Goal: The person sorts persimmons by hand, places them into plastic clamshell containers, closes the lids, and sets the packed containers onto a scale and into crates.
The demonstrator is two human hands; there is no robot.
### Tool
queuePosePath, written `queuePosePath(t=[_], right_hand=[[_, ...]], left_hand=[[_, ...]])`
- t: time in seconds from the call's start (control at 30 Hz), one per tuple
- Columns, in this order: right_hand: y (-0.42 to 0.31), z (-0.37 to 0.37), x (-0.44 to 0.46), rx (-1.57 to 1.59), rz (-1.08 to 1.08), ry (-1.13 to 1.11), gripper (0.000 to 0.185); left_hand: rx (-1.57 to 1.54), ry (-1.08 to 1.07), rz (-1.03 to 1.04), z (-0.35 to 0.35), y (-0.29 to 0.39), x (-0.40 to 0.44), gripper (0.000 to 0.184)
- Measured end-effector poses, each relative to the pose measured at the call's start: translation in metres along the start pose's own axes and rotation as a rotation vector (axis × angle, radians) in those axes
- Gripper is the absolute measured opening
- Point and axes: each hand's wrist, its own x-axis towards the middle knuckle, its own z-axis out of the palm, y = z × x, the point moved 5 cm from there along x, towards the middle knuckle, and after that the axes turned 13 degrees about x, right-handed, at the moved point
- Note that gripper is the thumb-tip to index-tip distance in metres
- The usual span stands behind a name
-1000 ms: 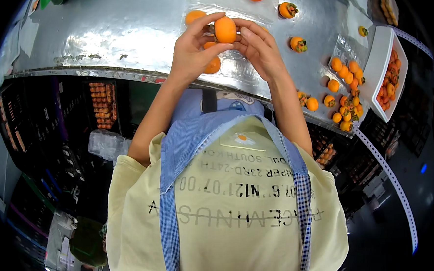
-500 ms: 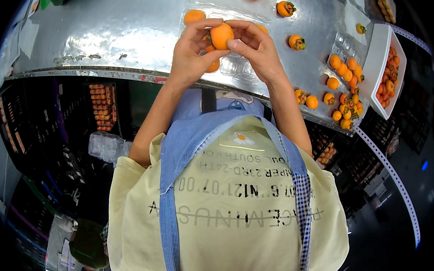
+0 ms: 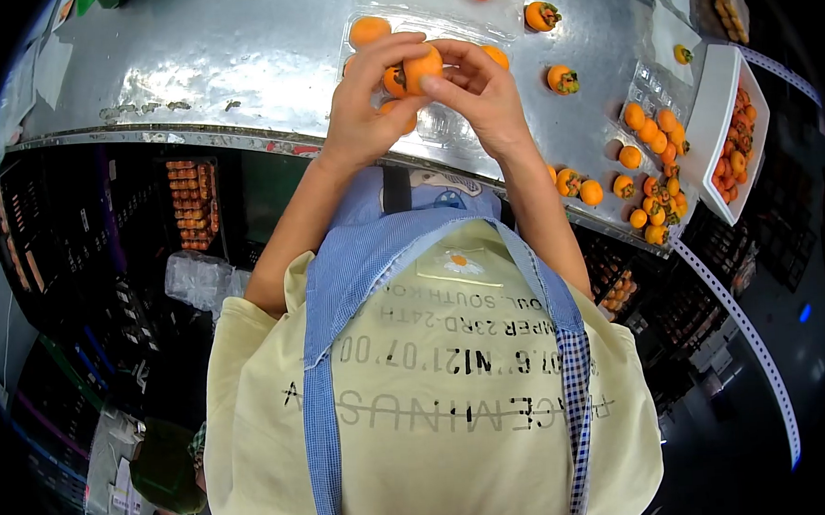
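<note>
Above the metal table, an orange persimmon [image 3: 423,69] is held between the fingers and thumbs of my left hand [image 3: 364,97] and my right hand [image 3: 485,95]. Both hands are closed around the fruit's sides. Beneath them lies a clear plastic tray [image 3: 443,125], partly hidden by my hands. Several persimmons sit in it, including one at its upper left [image 3: 369,30] and one beside my right fingers [image 3: 495,57].
Loose persimmons [image 3: 562,79] lie to the right on the metal table [image 3: 206,63]. A cluster of persimmons [image 3: 657,209] is near its front right edge. A white box [image 3: 703,154] of fruit stands beyond. Stacked dark crates [image 3: 195,204] stand at left below the table.
The held persimmon has shifted very slightly and appears turned between my fingers. My right fingers have curled a little, exposing more of the fruit in the tray.
</note>
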Motion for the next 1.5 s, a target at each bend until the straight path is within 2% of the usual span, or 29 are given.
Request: queuePosePath(t=[0.07,0.17,0.27,0.37,0.47,0.57,0.67,0.77,0.97,1.07,1.17,1.2,1.3,1.33,1.5], right_hand=[[-0.004,-0.002,-0.002,-0.077,-0.051,-0.021,0.049],[-0.01,-0.003,-0.004,-0.187,-0.329,-0.083,0.05],[-0.013,-0.002,-0.004,-0.385,-0.452,-0.148,0.054],[-0.018,0.002,-0.007,-0.522,-0.521,-0.176,0.055],[-0.011,0.001,-0.007,-0.267,-0.464,-0.163,0.051],[0.001,-0.007,-0.005,0.039,-0.311,-0.094,0.041],[0.012,-0.015,-0.004,0.08,-0.074,0.03,0.037],[0.017,-0.014,-0.004,0.142,0.035,-0.022,0.037],[0.016,-0.007,-0.005,0.145,0.027,-0.032,0.04],[0.013,-0.016,0.0,-0.018,-0.064,0.036,0.043],[0.009,-0.034,0.015,-0.457,-0.207,0.117,0.047],[0.007,-0.038,0.019,-0.596,-0.217,0.167,0.047],[0.0,-0.037,0.029,-0.942,-0.369,0.165,0.045],[0.0,-0.037,0.032,-1.004,-0.397,0.158,0.044],[0.004,-0.021,0.047,-1.22,-0.478,0.091,0.041]], left_hand=[[-0.238,-0.032,-0.12,0.001,0.004,0.002,0.061],[-0.612,-0.144,-0.274,0.002,0.003,0.001,0.057],[-0.701,-0.173,-0.462,0.009,-0.006,-0.004,0.052],[-0.715,-0.129,-0.464,0.007,-0.007,-0.001,0.055],[-0.659,-0.066,-0.371,0.006,-0.004,-0.001,0.052],[-0.646,-0.041,-0.276,0.003,0.001,-0.001,0.053],[-0.563,0.008,-0.169,0.003,0.002,0.0,0.053],[-0.466,0.008,-0.142,0.002,0.004,-0.001,0.054],[-0.177,0.031,-0.065,0.001,0.005,-0.001,0.052],[0.061,0.019,-0.064,-0.006,0.005,0.003,0.054],[-0.137,0.094,-0.232,-0.012,-0.013,0.0,0.053],[-0.177,0.134,-0.27,-0.016,-0.018,-0.001,0.048],[-0.231,0.201,-0.407,-0.025,-0.044,-0.009,0.044],[-0.204,0.241,-0.425,-0.028,-0.046,-0.01,0.038],[-0.13,0.261,-0.456,-0.032,-0.06,-0.012,0.035]])
